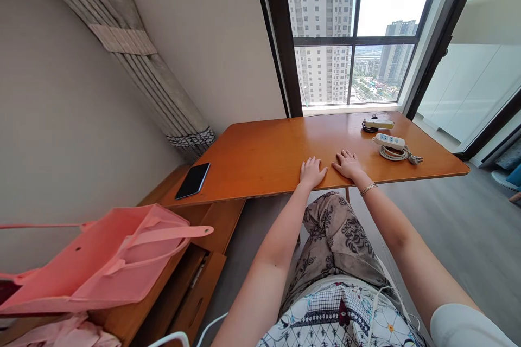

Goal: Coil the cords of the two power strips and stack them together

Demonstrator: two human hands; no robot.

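Note:
My left hand (312, 173) rests palm down near the front edge of the orange-brown wooden table (260, 149), fingers stretched out. Beside it, a small gap to the right, my right hand (347, 164) lies flat on the same tabletop with its fingers spread; a bracelet circles that wrist. Neither hand holds anything. Nearest to the right hand is a white power strip (389, 141) with its grey cord coiled and plug lying alongside. Behind that sits a second, yellowish power strip (378, 123) with a black cord. A dark-screened smartphone (193, 180) lies at the table's left end.
An open pink bag (122, 260) stands at the lower left on a wooden cabinet (203, 282) with a drawer. Pink cloth (65, 332) lies below it. A tied grey curtain (142, 65) hangs at the left, and a window (354, 43) is behind the table.

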